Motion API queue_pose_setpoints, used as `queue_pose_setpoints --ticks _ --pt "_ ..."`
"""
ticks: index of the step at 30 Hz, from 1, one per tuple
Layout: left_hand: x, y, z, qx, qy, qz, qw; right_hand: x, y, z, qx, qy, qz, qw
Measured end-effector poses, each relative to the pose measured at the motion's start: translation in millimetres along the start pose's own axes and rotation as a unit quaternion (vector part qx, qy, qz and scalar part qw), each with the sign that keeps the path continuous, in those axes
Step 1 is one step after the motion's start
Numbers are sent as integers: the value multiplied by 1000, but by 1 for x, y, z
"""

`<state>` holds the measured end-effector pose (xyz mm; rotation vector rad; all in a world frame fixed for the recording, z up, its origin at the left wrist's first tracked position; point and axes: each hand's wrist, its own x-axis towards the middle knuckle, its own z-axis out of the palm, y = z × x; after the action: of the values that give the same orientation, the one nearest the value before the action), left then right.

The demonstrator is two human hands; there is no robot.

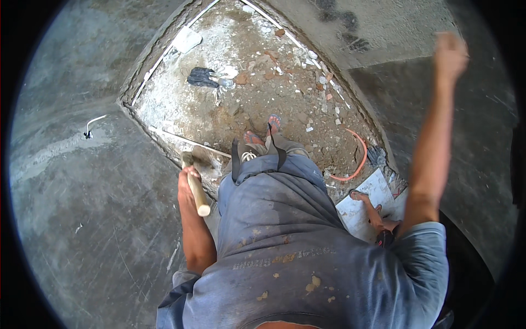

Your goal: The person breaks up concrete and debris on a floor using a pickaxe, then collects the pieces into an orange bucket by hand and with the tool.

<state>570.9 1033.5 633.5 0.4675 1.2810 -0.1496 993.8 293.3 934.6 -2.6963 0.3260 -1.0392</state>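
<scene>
My left hand point(186, 178) is closed round the pale wooden handle point(198, 194) of a tool. The handle's butt end points back toward me, and the tool's dull grey-brown head point(189, 159) is at the far end, partly lost against the dusty ground. Off to the far right, my right arm is stretched up and out, away from my body. My right hand point(451, 57) looks closed in front of the grey wall surface, slightly blurred. Whether anything is inside its fingers is hidden.
Dirt and rubble point(285, 82) cover the ground around my feet. On it lie a black plastic scrap point(203, 77), a white chunk point(187, 40) and a curved orange hose point(364, 156). White strips point(189, 141) edge the dirt. At right, another person's leg point(375, 216) is by a white board point(370, 192).
</scene>
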Motion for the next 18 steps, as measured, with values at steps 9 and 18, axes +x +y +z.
queue_pose_setpoints --ticks 9,18 --pt "8 -43 178 35 -4 104 994 -371 -278 28 440 -784 322 297" --pt "-52 -34 251 504 49 224 833 -368 -291 10 381 -793 342 331"
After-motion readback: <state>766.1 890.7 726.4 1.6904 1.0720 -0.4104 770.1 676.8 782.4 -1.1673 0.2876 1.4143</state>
